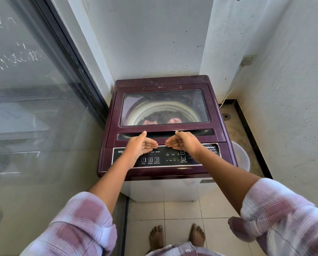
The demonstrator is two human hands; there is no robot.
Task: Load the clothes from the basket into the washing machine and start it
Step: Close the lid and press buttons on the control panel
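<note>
A maroon top-loading washing machine [165, 174] stands in the corner with its glass lid [163, 106] down. Through the glass I see the drum with pink and dark clothes [174, 120] at the bottom. My left hand [142, 144] and my right hand [182, 143] hover over the lid's front edge, just above the black control panel [160, 160]. Both hands have straight fingers pointing toward each other, palms turned inward, and hold nothing. The numbered buttons 1, 2 and 3 [150, 159] lie just below my left hand.
A large glass sliding door [34, 108] fills the left side. White walls close the corner behind and to the right. A white bucket [242, 156] sits on the floor right of the machine. A wall socket [247, 60] is on the right wall. My bare feet stand on tiles.
</note>
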